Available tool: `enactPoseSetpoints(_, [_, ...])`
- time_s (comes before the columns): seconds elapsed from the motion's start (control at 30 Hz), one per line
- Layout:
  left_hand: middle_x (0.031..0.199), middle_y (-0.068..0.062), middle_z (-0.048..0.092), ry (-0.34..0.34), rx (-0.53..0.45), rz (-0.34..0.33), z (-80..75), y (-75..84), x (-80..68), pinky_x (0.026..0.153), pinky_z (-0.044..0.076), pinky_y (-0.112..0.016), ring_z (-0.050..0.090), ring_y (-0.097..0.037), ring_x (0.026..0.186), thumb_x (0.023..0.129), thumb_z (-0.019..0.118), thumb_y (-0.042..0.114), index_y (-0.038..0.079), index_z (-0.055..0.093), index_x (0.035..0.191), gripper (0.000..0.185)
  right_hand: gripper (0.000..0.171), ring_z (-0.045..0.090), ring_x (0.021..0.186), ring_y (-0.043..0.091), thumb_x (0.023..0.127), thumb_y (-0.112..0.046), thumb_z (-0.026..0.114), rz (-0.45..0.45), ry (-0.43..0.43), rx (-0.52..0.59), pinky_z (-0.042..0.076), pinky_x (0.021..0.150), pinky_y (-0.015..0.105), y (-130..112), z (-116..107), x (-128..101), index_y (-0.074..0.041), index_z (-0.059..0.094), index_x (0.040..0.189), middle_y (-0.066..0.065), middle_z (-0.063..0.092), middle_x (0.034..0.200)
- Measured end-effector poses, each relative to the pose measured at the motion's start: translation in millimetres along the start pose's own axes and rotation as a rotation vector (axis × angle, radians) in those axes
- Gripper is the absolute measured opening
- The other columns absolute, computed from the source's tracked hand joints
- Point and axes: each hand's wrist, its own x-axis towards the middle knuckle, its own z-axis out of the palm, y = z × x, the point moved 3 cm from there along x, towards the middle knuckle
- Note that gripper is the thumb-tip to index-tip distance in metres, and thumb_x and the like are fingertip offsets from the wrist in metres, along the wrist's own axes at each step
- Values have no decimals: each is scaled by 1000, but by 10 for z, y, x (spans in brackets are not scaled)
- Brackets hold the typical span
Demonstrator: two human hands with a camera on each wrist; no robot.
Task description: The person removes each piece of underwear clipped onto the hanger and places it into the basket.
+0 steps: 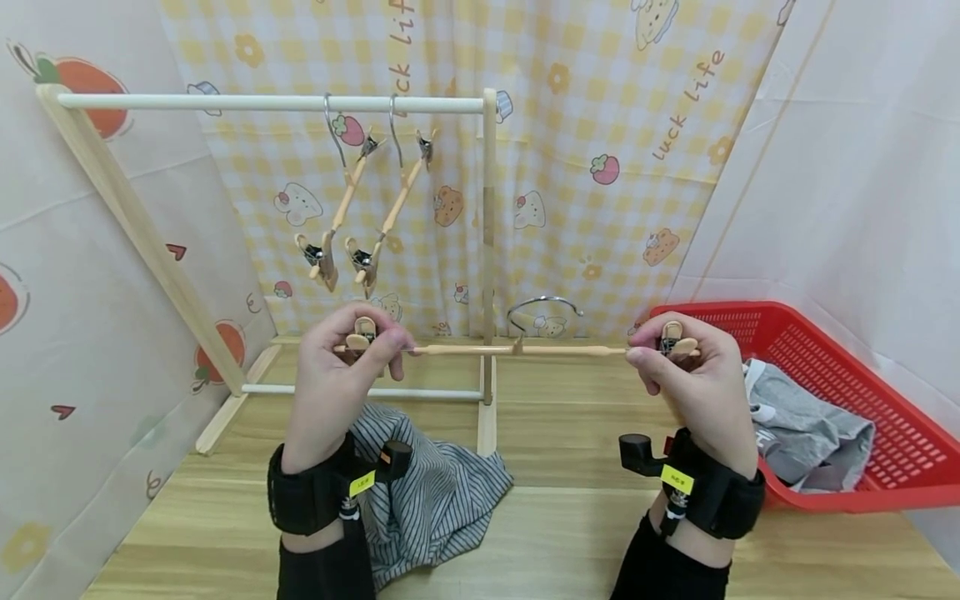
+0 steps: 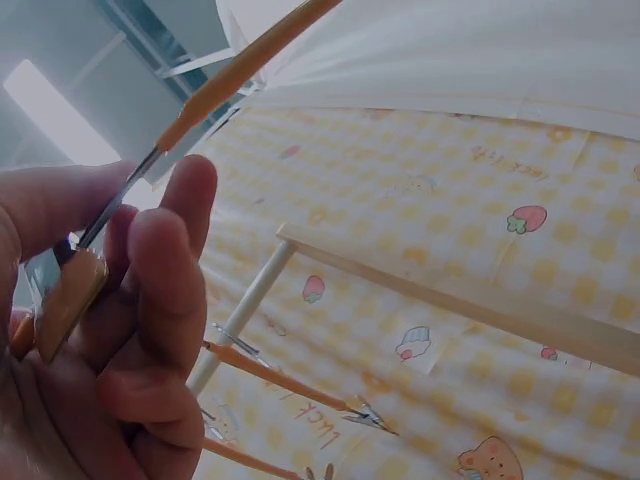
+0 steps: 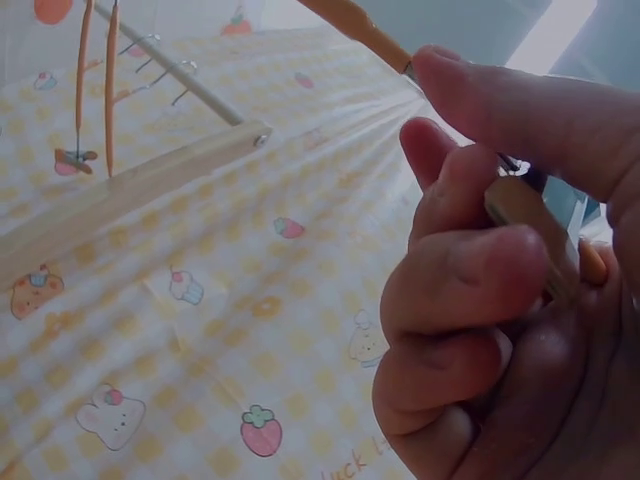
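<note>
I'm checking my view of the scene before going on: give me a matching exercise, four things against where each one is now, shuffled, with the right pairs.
Things:
1. wooden clip hanger
2. striped cloth
3. grey garment
4. two spare hangers

Places:
A. on the white rail of the rack
B. in the red basket
C. held level between the left hand and the right hand
D. on the table, under the left wrist

Pairs: 1-C, 2-D, 3-B, 4-A
</note>
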Motion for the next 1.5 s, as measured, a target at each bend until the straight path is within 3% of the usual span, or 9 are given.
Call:
enactPoseSetpoints(0.2, [69,-13,67,16,-63,19,12,6,24,41,44,-27,59,-19,48,94,59,-7,-5,57,91,5,10,50,53,19,88,8,66,-32,12,-9,35,41,29,-1,22,31,8,68,98,8,56,70])
enactPoseSetpoints(0.3, [66,-14,66,25,-75,15,18,20,27,41,44,-27,57,-20,46,94,59,-7,-4,57,90,6,28,54,58,20,98,-16,63,-80,-11,96,44,52,26,48,11,76,10,66,107,11,60,75])
enactPoseSetpoints(0.5, [68,-13,66,115,-135,2,-22,6,20,47,49,-29,61,-20,50,96,60,-3,-3,56,88,8,87,63,68,23,105,-56,14,-95,169,424,52,64,31,283,-15,216,16,63,109,15,68,86])
enactPoseSetpoints(0.6, [67,-13,66,138,-171,1,-45,1,20,46,49,-29,61,-20,51,96,59,-3,-3,56,88,8,80,66,68,21,107,-48,13,2,295,383,53,60,27,424,45,287,11,67,104,13,70,87])
enactPoseSetpoints(0.73, [67,-12,66,142,-162,-5,-46,15,11,45,48,-29,61,-21,50,95,60,-3,-4,55,87,10,50,66,76,18,108,-33,36,88,288,194,52,60,24,569,249,371,4,69,104,11,70,88])
enactPoseSetpoints(0.9, [69,-13,66,129,-160,-13,-10,23,-9,46,48,-29,61,-21,51,95,61,-3,-4,56,87,10,30,63,85,18,102,-14,53,175,145,53,53,62,22,610,624,412,11,62,114,7,68,98])
enactPoseSetpoints(1.07, [68,-14,65,118,-167,-11,2,19,-5,46,49,-29,60,-21,50,95,61,-3,-4,56,88,9,28,59,87,18,97,-11,62,189,-67,-85,53,66,24,626,980,371,3,62,121,13,63,113])
enactPoseSetpoints(1.27, [66,-13,65,128,-156,-19,-7,15,-8,46,49,-29,57,-21,48,95,61,-3,-2,57,88,8,40,62,84,19,92,-16,71,168,-369,-150,53,64,29,611,1439,224,-6,60,130,12,64,113])
enactPoseSetpoints(1.5, [64,-12,63,136,-158,-27,-15,21,-15,46,48,-28,55,-21,46,95,61,-3,-2,58,88,8,73,63,72,10,89,-12,76,121,-796,-157,56,62,27,676,1967,-16,-11,39,151,10,45,147])
